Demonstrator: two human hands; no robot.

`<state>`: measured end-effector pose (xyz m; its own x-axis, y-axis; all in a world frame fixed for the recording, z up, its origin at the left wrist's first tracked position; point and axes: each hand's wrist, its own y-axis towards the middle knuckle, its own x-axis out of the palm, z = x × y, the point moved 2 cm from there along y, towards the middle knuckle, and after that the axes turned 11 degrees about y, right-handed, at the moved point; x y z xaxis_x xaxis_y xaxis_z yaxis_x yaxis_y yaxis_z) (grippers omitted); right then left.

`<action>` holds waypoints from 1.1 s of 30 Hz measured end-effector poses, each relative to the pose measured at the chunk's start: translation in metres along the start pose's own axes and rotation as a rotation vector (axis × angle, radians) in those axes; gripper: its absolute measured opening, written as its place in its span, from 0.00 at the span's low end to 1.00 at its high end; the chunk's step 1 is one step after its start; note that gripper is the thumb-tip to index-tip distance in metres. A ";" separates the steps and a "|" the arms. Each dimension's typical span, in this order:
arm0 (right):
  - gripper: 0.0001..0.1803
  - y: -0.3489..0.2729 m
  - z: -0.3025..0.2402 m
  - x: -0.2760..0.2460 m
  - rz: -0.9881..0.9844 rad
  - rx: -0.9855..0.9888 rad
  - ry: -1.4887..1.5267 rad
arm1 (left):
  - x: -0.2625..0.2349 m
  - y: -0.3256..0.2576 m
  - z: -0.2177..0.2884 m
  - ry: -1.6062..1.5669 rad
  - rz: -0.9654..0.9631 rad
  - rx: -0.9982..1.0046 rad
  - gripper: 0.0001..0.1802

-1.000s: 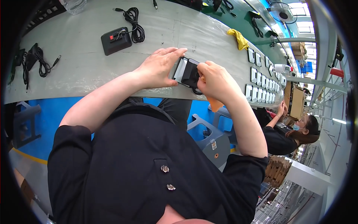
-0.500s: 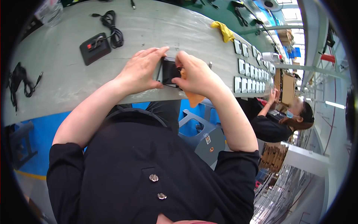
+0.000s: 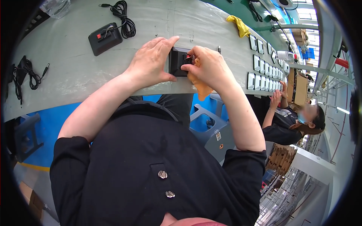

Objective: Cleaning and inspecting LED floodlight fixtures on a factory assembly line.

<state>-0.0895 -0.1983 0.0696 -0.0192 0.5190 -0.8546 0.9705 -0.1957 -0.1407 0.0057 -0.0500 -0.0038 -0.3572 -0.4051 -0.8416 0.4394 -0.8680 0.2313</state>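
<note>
A small black box-like device (image 3: pixel 177 63) lies on the table between my hands, showing a raised part and a bit of red near my right fingers. My left hand (image 3: pixel 152 62) is open at its left side, fingers stretched past its far edge and thumb at the near edge. With thumb and fingers closed, my right hand (image 3: pixel 209 67) grips an orange cloth (image 3: pixel 200 87) that hangs over the table's near edge. These fingers press against the device's right side and partly hide it. Whether they also grip the device is unclear.
A black box with a red switch and coiled cable (image 3: pixel 105 38) lies far left; another black cable (image 3: pixel 30 75) is nearer. At right stand rows of small framed units (image 3: pixel 262 83) and a yellow cloth (image 3: pixel 239 25). A masked co-worker (image 3: pixel 284 120) sits beyond.
The device showed a flat dark face before; now its raised part and red bit show. My right hand still has the orange cloth. The whole view has shifted slightly.
</note>
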 end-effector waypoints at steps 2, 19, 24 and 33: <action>0.20 0.000 -0.001 0.001 -0.017 -0.020 -0.016 | 0.002 -0.002 -0.001 0.031 0.006 0.025 0.59; 0.34 -0.062 0.037 -0.037 0.203 0.132 0.013 | -0.014 0.014 0.031 0.217 -0.069 0.117 0.36; 0.33 -0.065 0.052 0.006 0.078 0.211 0.032 | -0.010 0.012 0.035 0.223 -0.136 0.055 0.35; 0.21 -0.063 0.054 0.007 0.078 0.214 0.078 | -0.008 0.014 0.032 0.125 -0.030 0.130 0.32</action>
<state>-0.1640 -0.2276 0.0452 0.0809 0.5563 -0.8270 0.8951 -0.4055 -0.1852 -0.0118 -0.0679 0.0211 -0.2597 -0.3468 -0.9013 0.3173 -0.9121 0.2595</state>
